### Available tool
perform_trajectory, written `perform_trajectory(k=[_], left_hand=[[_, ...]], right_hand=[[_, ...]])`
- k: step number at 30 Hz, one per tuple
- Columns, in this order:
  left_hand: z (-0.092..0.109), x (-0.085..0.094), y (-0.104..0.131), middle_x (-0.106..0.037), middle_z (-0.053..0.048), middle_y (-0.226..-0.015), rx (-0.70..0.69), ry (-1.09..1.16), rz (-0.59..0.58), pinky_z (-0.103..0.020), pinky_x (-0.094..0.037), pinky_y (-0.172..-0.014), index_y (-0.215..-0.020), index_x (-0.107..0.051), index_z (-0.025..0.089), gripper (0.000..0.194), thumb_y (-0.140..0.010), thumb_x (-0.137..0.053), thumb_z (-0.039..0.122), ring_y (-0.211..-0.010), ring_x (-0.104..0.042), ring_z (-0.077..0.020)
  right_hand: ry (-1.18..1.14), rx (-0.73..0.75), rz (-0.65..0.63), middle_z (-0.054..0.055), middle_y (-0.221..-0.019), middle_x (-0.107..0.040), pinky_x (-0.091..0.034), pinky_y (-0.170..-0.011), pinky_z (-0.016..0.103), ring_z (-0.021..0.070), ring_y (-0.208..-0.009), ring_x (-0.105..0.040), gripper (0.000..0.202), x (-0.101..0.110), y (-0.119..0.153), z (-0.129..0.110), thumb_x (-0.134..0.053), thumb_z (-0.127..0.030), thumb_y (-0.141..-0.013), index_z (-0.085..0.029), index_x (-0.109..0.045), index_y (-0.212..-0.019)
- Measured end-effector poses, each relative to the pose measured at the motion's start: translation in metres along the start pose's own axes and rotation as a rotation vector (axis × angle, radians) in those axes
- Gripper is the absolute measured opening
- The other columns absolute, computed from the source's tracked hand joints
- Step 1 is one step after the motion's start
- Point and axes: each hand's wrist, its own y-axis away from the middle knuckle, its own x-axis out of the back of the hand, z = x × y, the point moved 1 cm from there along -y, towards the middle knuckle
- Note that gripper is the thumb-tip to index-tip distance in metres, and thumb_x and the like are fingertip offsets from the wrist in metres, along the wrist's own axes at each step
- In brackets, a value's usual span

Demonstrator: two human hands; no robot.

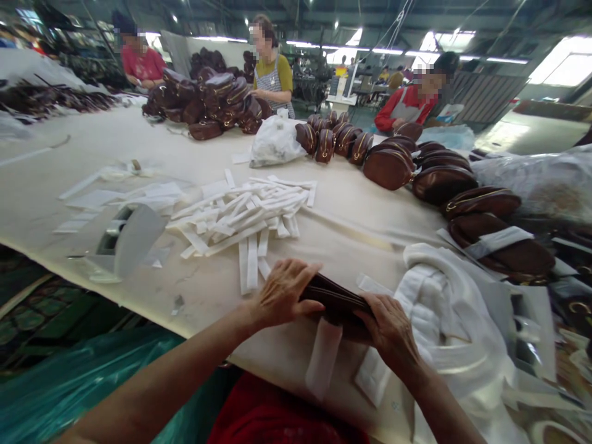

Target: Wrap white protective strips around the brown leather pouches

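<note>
- The brown leather piece [340, 296] is at the near edge of the table [208, 311], between the two hands.
- The left hand [284, 290] is clamped on its left end, fingers over the top and thumb on the near side; the right hand [391, 324] grips its right end the same way.
- A pale strip [324, 361] hangs just below the piece; whether it is fastened there I cannot tell.
- Handling of this piece looks unfinished, as both hands hold it.
- To the right, a brown bag [504, 246] already has a whitish strip across it, and more brown bags [388, 163] stand in rows beyond.
- Many loose white strips [240, 213] lie heaped left of centre, seemingly unused.
</note>
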Motion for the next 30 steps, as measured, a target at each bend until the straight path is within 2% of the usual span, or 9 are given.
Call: perform_trajectory(k=[2,6,8,11,14,17,23,26,30], left_hand=[[0.006,-0.008,-0.010,-0.058,-0.012,-0.107,-0.112,-0.053,-0.018,-0.040,-0.043,-0.085,-0.119,-0.050,0.013,0.058,-0.082,-0.055,0.058,-0.098,-0.054,-0.0261],[0.002,-0.033,-0.020,-0.057,-0.006,-0.072,-0.192,-0.084,0.001,-0.033,-0.044,-0.069,-0.080,-0.057,0.013,0.055,-0.090,-0.034,0.062,-0.071,-0.055,-0.0200],[-0.001,-0.041,-0.018,-0.055,-0.005,-0.066,-0.204,-0.073,0.053,-0.031,-0.043,-0.066,-0.075,-0.055,0.014,0.059,-0.089,-0.027,0.065,-0.068,-0.054,-0.0189],[-0.001,-0.044,-0.014,-0.055,-0.005,-0.065,-0.158,-0.027,0.081,-0.030,-0.044,-0.065,-0.073,-0.055,0.015,0.060,-0.088,-0.028,0.066,-0.066,-0.054,-0.0179],[-0.008,-0.039,-0.022,-0.058,-0.002,-0.069,0.015,0.026,-0.091,-0.026,-0.045,-0.069,-0.073,-0.057,0.017,0.048,-0.087,-0.043,0.061,-0.069,-0.056,-0.0149],[-0.040,-0.031,-0.036,-0.060,0.002,-0.072,0.273,-0.036,-0.194,-0.020,-0.044,-0.070,-0.077,-0.060,0.019,0.033,-0.095,-0.039,0.037,-0.071,-0.057,-0.0112],[-0.124,-0.011,-0.030,-0.062,-0.014,-0.086,0.704,-0.378,-0.041,-0.037,-0.046,-0.075,-0.088,-0.059,0.008,0.027,-0.084,-0.032,0.004,-0.085,-0.059,-0.0249],[-0.147,-0.007,-0.015,-0.061,-0.021,-0.082,0.754,-0.438,0.004,-0.043,-0.047,-0.068,-0.079,-0.057,0.006,0.027,-0.084,-0.031,0.008,-0.080,-0.059,-0.0319],[-0.173,-0.003,-0.002,-0.062,-0.011,-0.074,0.627,-0.375,-0.002,-0.033,-0.048,-0.071,-0.068,-0.056,0.013,0.029,-0.078,-0.031,0.001,-0.076,-0.063,-0.0238]], right_hand=[[-0.014,0.010,-0.009,0.006,-0.090,-0.064,-0.042,-0.074,0.034,0.0211,-0.083,-0.057,0.022,0.001,-0.002,0.001,-0.041,-0.034,-0.095,-0.019,-0.054,-0.105],[0.042,-0.006,-0.027,0.006,-0.089,-0.064,-0.042,-0.072,0.034,0.0209,-0.080,-0.058,0.031,0.006,-0.009,-0.007,-0.039,-0.044,-0.094,-0.019,-0.054,-0.104],[0.111,-0.007,-0.037,0.007,-0.087,-0.064,-0.041,-0.070,0.034,0.0212,-0.076,-0.057,0.034,0.005,-0.015,-0.013,-0.038,-0.047,-0.094,-0.019,-0.056,-0.104],[0.203,0.062,0.021,0.006,-0.076,-0.062,-0.038,-0.065,0.033,0.0203,-0.067,-0.055,0.032,0.000,-0.024,-0.017,-0.038,-0.042,-0.095,-0.018,-0.057,-0.099],[0.237,0.122,0.078,0.004,-0.066,-0.057,-0.036,-0.062,0.031,0.0189,-0.061,-0.052,0.029,-0.008,-0.027,-0.012,-0.040,-0.041,-0.095,-0.018,-0.056,-0.088],[0.247,0.126,0.117,0.004,-0.067,-0.058,-0.036,-0.063,0.032,0.0196,-0.062,-0.052,0.029,-0.012,-0.026,-0.006,-0.040,-0.042,-0.095,-0.018,-0.055,-0.088],[0.214,0.122,0.193,0.002,-0.064,-0.057,-0.037,-0.058,0.031,0.0185,-0.057,-0.054,0.027,-0.008,-0.022,-0.007,-0.040,-0.041,-0.094,-0.018,-0.054,-0.090],[0.214,0.115,0.257,0.001,-0.061,-0.057,-0.038,-0.054,0.030,0.0179,-0.054,-0.054,0.028,-0.010,-0.025,-0.008,-0.038,-0.043,-0.095,-0.020,-0.052,-0.086],[0.255,0.086,0.301,0.000,-0.059,-0.058,-0.040,-0.052,0.030,0.0182,-0.052,-0.055,0.033,-0.012,-0.028,-0.010,-0.032,-0.046,-0.095,-0.021,-0.051,-0.083]])
